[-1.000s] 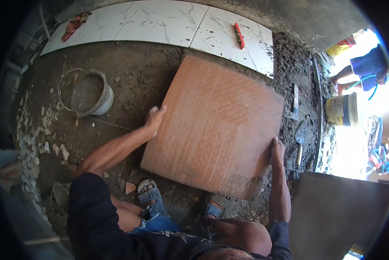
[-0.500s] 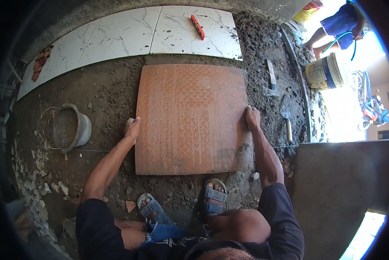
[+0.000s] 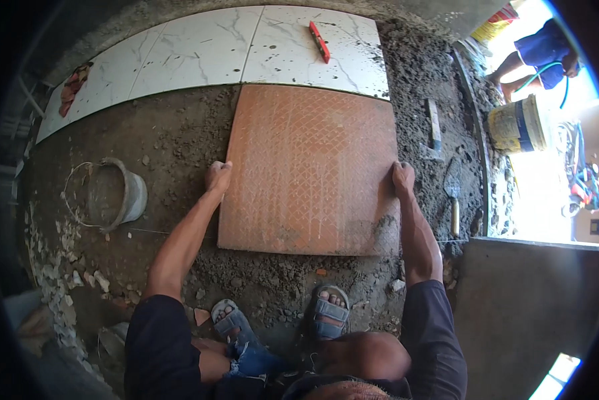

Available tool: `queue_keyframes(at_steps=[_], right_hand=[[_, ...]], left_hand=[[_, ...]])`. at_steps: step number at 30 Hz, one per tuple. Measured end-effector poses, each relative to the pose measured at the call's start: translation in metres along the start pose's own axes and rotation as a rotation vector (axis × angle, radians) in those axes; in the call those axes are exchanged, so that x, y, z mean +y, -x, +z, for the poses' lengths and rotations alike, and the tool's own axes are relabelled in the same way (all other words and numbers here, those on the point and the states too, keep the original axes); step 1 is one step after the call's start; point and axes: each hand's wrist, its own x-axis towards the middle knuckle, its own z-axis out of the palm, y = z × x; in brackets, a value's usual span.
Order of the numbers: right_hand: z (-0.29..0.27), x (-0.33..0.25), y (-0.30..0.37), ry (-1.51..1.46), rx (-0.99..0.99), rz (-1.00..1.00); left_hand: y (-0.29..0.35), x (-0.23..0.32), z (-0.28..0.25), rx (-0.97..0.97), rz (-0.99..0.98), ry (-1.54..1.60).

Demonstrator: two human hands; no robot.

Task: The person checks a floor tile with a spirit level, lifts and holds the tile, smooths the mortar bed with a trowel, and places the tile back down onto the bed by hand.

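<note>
A large square tile (image 3: 306, 170), its orange-brown ridged underside facing up, is held between my two hands in front of my feet. My left hand (image 3: 219, 179) grips its left edge, and my right hand (image 3: 403, 178) grips the right edge at about the same height. The tile's far edge lies along the near edge of the white marbled floor tiles (image 3: 199, 50); whether the two touch I cannot tell. Grey mortar smears show on the tile's near right corner. The fingers curled beneath the tile are hidden.
Right of the tile, a hammer-like tool (image 3: 434, 130) and a trowel (image 3: 453, 193) lie on wet mortar. A red spirit level (image 3: 319, 42) rests on the white tiles. Buckets stand left (image 3: 133, 199) and right (image 3: 516, 125). Another person (image 3: 539, 57) holds a green hose at the far right.
The tile has moved away from me, and its far edge has come up to the white tiles. Both hands have kept their hold on it. The view has shifted slightly.
</note>
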Motion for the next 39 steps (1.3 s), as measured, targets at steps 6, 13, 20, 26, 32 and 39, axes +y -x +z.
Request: queue_keyframes(at_steps=[6, 13, 20, 26, 32, 39], right_hand=[[0.003, 0.008, -0.003, 0.071, 0.029, -0.051], [0.021, 0.004, 0.001, 0.06, 0.089, -0.11], [0.019, 0.02, -0.003, 0.052, 0.115, -0.08], [0.021, 0.011, 0.004, -0.006, 0.146, -0.114], [0.015, 0.011, 0.001, -0.021, 0.102, -0.099], [0.018, 0.02, -0.011, -0.051, 0.07, -0.109]], left_hand=[[0.016, 0.014, 0.002, 0.022, -0.009, -0.025], [0.011, -0.002, -0.007, 0.084, 0.01, -0.073], [0.012, 0.003, -0.003, 0.069, 0.084, -0.047], [0.007, -0.002, -0.005, 0.056, 0.088, -0.08], [0.006, 0.007, 0.001, 0.036, 0.056, -0.115], [-0.003, -0.002, 0.001, -0.057, -0.045, -0.044]])
